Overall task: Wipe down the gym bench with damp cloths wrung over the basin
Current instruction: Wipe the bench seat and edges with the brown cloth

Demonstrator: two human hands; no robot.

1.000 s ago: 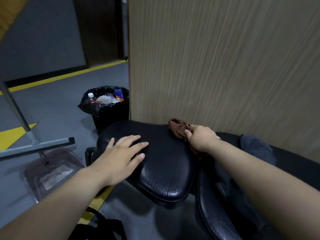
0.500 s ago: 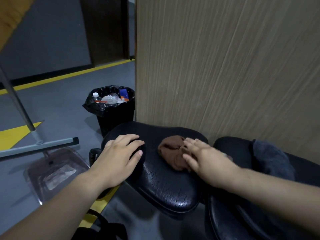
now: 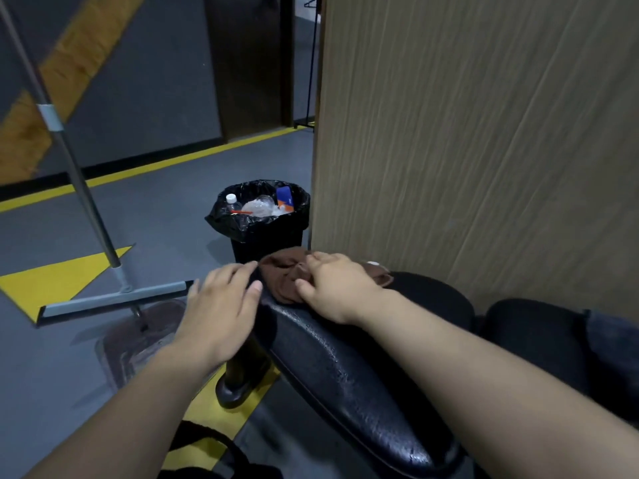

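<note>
On the grey floor at far left lay a floor squeegee [image 3: 114,299], its metal handle slanting up and out of view. A clear plastic tray [image 3: 138,340] sat just behind its blade. Farther back, a black-lined trash bin [image 3: 266,233] stood against the corner of a wood-grain panel [image 3: 484,150], with plastic bottles and a blue packet showing in its mouth.

The left hand [image 3: 221,305] was at the near-left edge of the gym bench [image 3: 345,368]. Its grip was wide, with the fingers spread and nothing held. It was blurred, so whether the palm touched the pad could not be told. Its fingertips lay just beside the brown cloth [image 3: 281,276].

That cloth sat bunched on the far end of the black, cracked bench pad, in front of the bin. The right hand [image 3: 332,288] lay on top of it, the grip closed on the cloth: fingers curled over its far side and the thumb against its near edge. The forearm ran back along the pad.

Below the pad, a black bench foot [image 3: 242,378] stood on a yellow floor marking. To the right, a second black pad [image 3: 536,333] sat next to the first, and a grey-blue cloth [image 3: 615,340] lay on it at the frame's edge.
</note>
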